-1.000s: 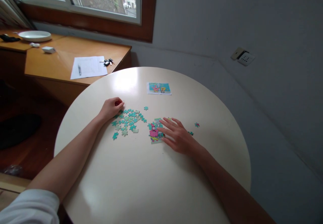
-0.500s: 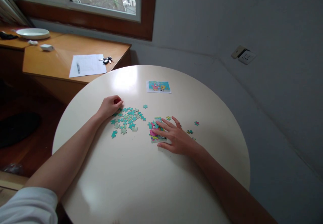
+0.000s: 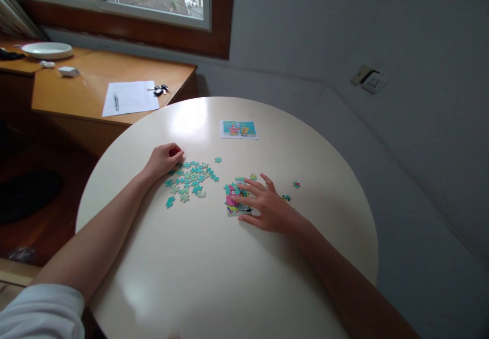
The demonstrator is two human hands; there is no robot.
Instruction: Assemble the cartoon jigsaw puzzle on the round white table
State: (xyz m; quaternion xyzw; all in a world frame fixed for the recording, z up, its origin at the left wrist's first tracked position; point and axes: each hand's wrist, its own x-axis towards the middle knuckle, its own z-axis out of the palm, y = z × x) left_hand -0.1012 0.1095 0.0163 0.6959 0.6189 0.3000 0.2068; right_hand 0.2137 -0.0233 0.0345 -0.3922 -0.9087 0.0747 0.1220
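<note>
My right hand (image 3: pixel 265 205) is spread over a partly joined jigsaw puzzle (image 3: pixel 232 202); its fingers are apart and cover the right side of the puzzle. A pink cartoon figure shows on the joined part. At the left, my left hand (image 3: pixel 163 160) rests on the table with curled fingers, beside a heap of loose turquoise and pale green puzzle pieces (image 3: pixel 194 176). Whatever the curled fingers may hold is hidden. One turquoise piece (image 3: pixel 218 160) lies apart from the heap. Beyond my right hand are a yellowish piece (image 3: pixel 253 176), a pinkish piece (image 3: pixel 296 184) and a dark-patterned piece (image 3: pixel 286 197).
A printed picture (image 3: pixel 239 130) with two cartoon figures lies at the far side of the round white table (image 3: pixel 198 267). A wooden desk (image 3: pixel 91 69) adjoins at the left, with paper (image 3: pixel 132 98), keys (image 3: pixel 158 90), a pen (image 3: pixel 116 102) and a white plate (image 3: pixel 48 50).
The whole view has shifted slightly. Both hands stay nearly where they were, the right over the puzzle and the left beside the heap.
</note>
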